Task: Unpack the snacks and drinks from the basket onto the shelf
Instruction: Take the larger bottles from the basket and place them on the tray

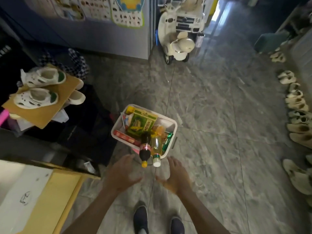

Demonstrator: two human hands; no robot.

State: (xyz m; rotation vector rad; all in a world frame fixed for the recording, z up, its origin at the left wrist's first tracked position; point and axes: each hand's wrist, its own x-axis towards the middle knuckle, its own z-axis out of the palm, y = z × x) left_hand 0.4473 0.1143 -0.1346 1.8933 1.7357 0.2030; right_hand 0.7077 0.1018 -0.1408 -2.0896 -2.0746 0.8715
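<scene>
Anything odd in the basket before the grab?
Two bottles, dark and yellow, lie tipped over the basket's near rim, caps hanging outside toward both open hands. Nothing spilled.

White plastic basket (pixel 116 127) (matt); glossy stone floor (pixel 211 115); cardboard sheet (pixel 49 105).

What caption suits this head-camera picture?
Both open hands, left hand and right hand, reach toward a full white basket on the floor.
</scene>
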